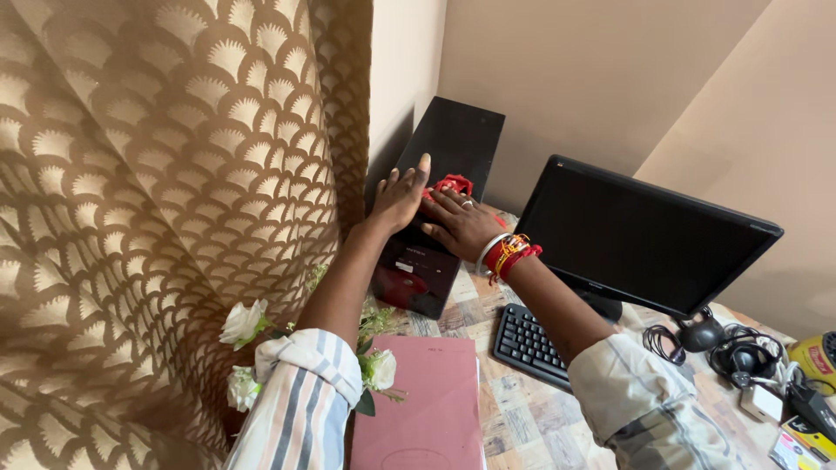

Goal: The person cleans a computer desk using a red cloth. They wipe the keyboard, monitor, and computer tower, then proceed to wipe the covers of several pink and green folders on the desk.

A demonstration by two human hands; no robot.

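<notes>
Centre frame, both hands lie flat and open-fingered on a black box (416, 270), left hand (399, 198) steadying its top; right hand (460, 224) covers a red object (453, 184), apparently pinning it; grip unclear.

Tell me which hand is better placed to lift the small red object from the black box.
Probably the right hand: its fingers lie against the small red object on the black box. The left hand rests flat beside it.
</notes>
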